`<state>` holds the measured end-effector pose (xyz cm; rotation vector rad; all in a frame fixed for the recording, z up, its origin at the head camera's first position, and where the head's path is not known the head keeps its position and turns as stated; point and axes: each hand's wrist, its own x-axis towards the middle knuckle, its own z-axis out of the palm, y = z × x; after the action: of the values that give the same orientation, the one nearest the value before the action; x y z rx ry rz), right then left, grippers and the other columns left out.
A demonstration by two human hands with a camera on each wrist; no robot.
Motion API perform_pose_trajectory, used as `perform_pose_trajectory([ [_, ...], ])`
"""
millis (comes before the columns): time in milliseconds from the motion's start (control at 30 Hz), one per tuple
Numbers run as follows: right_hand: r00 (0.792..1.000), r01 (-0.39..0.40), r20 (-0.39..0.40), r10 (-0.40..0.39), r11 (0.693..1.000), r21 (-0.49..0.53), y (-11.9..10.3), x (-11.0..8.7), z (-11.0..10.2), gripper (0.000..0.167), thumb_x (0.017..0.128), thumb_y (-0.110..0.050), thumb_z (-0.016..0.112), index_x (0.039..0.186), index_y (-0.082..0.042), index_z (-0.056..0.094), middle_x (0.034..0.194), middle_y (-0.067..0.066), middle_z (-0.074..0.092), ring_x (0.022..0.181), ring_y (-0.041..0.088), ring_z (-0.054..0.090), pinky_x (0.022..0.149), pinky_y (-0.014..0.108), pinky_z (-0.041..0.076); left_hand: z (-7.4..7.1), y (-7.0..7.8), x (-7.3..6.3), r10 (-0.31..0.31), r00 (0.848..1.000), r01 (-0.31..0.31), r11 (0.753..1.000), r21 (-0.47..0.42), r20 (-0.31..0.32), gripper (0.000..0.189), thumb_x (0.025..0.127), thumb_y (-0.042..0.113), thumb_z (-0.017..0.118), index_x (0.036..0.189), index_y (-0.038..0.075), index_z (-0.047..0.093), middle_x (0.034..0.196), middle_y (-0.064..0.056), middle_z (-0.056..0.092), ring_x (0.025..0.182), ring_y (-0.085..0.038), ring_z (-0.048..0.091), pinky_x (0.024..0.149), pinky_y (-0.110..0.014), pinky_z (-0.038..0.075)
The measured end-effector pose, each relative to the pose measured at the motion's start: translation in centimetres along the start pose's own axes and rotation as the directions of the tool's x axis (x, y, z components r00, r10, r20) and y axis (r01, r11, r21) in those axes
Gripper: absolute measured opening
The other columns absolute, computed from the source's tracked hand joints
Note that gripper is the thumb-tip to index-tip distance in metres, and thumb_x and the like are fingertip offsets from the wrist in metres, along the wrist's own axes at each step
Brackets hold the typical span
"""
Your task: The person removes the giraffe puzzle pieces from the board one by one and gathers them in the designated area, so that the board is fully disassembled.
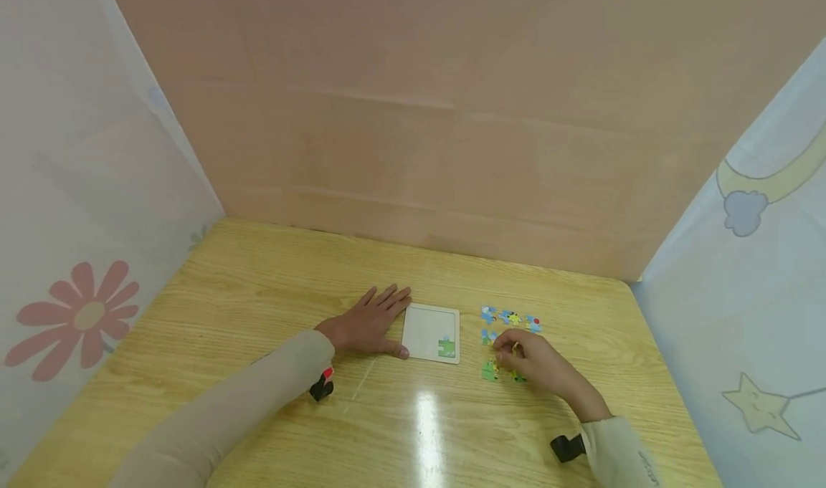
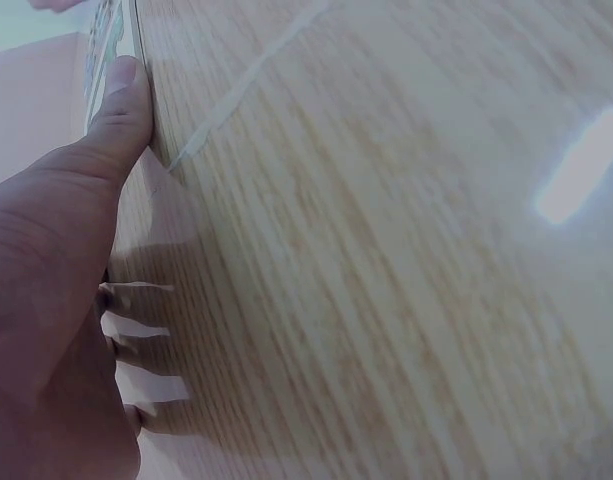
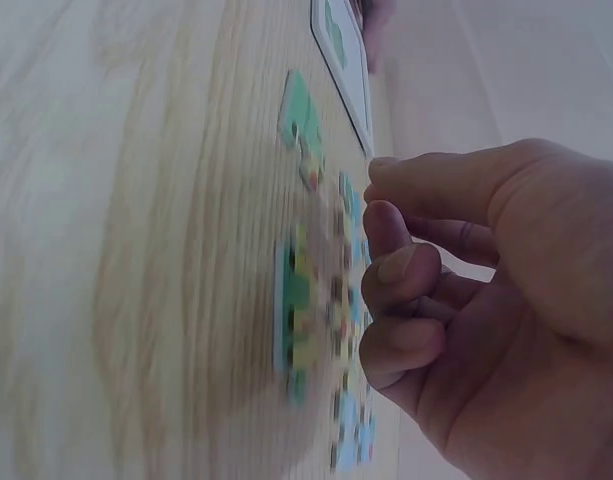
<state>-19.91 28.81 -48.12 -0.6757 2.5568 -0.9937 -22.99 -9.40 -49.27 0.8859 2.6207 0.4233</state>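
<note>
My left hand (image 1: 369, 325) lies spread on the table beside a square, pale puzzle tray (image 1: 422, 327). Its thumb touches the tray's lower left edge, and the fingertips reach the upper left corner. A green puzzle piece (image 1: 447, 347) sits in the tray's lower right corner. Over a group of loose puzzle pieces, my right hand (image 1: 534, 359) hovers with fingers loosely bent. In the right wrist view its thumb (image 3: 436, 180) and fingers are close together, with nothing visible between them. Below the fingers are green and yellow pieces (image 3: 291, 310); the hand hides some of the group.
Blue and multicoloured pieces (image 1: 488, 314) form the group's far row, right of the tray. The wooden table (image 1: 290, 259) meets a tan backdrop (image 1: 413, 151) behind and printed white sheets (image 1: 729, 316) at both sides. Small black devices (image 1: 568, 448) sit at the wrists.
</note>
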Motion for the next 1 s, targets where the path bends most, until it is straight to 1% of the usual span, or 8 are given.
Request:
perform_pose_trajectory([
  [167, 0.999, 0.035, 0.028, -0.035, 0.999, -0.018, -1.5, 1.8, 1.0, 0.017, 0.107, -0.019, 0.066, 0.119, -0.008, 0.07, 0.107, 0.003, 0.069, 0.074, 0.005, 0.053, 0.067, 0.023, 0.052, -0.2, 0.2, 0.0, -0.006, 1.0, 0.006, 1.0, 0.009, 0.002, 0.11, 0.096, 0.071, 0.063, 0.173, 0.01, 0.014, 0.183, -0.007, 0.005, 0.171, -0.034, 0.001, 0.136, -0.064, 0.003],
  [300, 0.997, 0.061, 0.049, -0.057, 0.995, -0.078, -2.7, 3.2, 1.8, 0.022, 0.107, -0.022, 0.066, 0.124, -0.011, 0.069, 0.119, 0.001, 0.067, 0.093, 0.008, 0.059, 0.083, 0.025, 0.055, -0.3, 0.2, 0.0, -0.012, 1.0, 0.012, 1.0, 0.015, 0.005, 0.109, 0.097, 0.071, 0.063, 0.173, 0.01, 0.014, 0.183, -0.007, 0.005, 0.171, -0.034, 0.001, 0.136, -0.063, 0.003],
  [400, 0.994, 0.092, 0.073, -0.083, 0.988, -0.126, -3.6, 4.1, 2.4, 0.025, 0.105, -0.022, 0.068, 0.127, -0.01, 0.069, 0.122, 0.002, 0.066, 0.106, 0.012, 0.062, 0.092, 0.03, 0.056, -0.3, 0.3, 0.0, -0.014, 1.0, 0.013, 1.0, 0.012, 0.015, 0.109, 0.097, 0.07, 0.063, 0.173, 0.01, 0.013, 0.183, -0.006, 0.005, 0.171, -0.034, 0.001, 0.136, -0.063, 0.003],
  [433, 0.993, 0.093, 0.082, -0.081, 0.985, -0.143, -4.0, 4.4, 2.5, 0.026, 0.104, -0.022, 0.07, 0.127, -0.01, 0.069, 0.121, 0.002, 0.065, 0.106, 0.014, 0.062, 0.092, 0.031, 0.056, -0.4, 0.3, 0.0, -0.015, 1.0, 0.014, 1.0, 0.014, 0.018, 0.109, 0.097, 0.07, 0.063, 0.173, 0.01, 0.013, 0.183, -0.006, 0.005, 0.171, -0.034, 0.001, 0.136, -0.063, 0.003],
  [500, 0.993, 0.093, 0.092, -0.078, 0.979, -0.182, -4.6, 4.9, 2.9, 0.028, 0.102, -0.022, 0.073, 0.126, -0.009, 0.07, 0.12, 0.002, 0.063, 0.104, 0.014, 0.062, 0.089, 0.032, 0.056, -0.3, 0.3, 0.0, -0.017, 1.0, 0.016, 1.0, 0.015, 0.022, 0.108, 0.098, 0.07, 0.063, 0.173, 0.01, 0.013, 0.183, -0.006, 0.005, 0.171, -0.034, 0.001, 0.136, -0.063, 0.003],
  [700, 0.995, 0.021, 0.098, 0.009, 0.956, -0.291, -6.1, 5.9, 4.1, 0.031, 0.097, -0.022, 0.078, 0.125, -0.01, 0.072, 0.117, 0.003, 0.062, 0.088, 0.01, 0.058, 0.072, 0.027, 0.052, -0.2, 0.2, 0.0, -0.014, 1.0, 0.014, 1.0, 0.027, 0.019, 0.108, 0.098, 0.071, 0.062, 0.173, 0.009, 0.013, 0.183, -0.006, 0.005, 0.171, -0.034, 0.001, 0.136, -0.063, 0.004],
  [833, 0.995, -0.004, 0.096, 0.036, 0.947, -0.32, -6.9, 5.9, 4.6, 0.033, 0.094, -0.019, 0.08, 0.124, -0.01, 0.071, 0.115, 0.005, 0.062, 0.08, 0.012, 0.056, 0.066, 0.027, 0.047, -0.2, 0.2, 0.0, -0.011, 1.0, 0.01, 1.0, 0.018, 0.017, 0.108, 0.098, 0.07, 0.062, 0.173, 0.009, 0.014, 0.183, -0.006, 0.004, 0.171, -0.034, 0.001, 0.136, -0.064, 0.004],
  [1000, 0.996, 0.0, 0.083, 0.028, 0.951, -0.31, -7.8, 5.7, 4.7, 0.041, 0.092, -0.014, 0.083, 0.128, -0.006, 0.066, 0.115, 0.009, 0.063, 0.075, 0.015, 0.054, 0.062, 0.027, 0.043, -0.2, 0.1, 0.0, -0.012, 1.0, 0.012, 1.0, 0.016, 0.01, 0.108, 0.097, 0.071, 0.062, 0.172, 0.009, 0.015, 0.183, -0.006, 0.005, 0.17, -0.034, 0.001, 0.136, -0.064, 0.004],
])
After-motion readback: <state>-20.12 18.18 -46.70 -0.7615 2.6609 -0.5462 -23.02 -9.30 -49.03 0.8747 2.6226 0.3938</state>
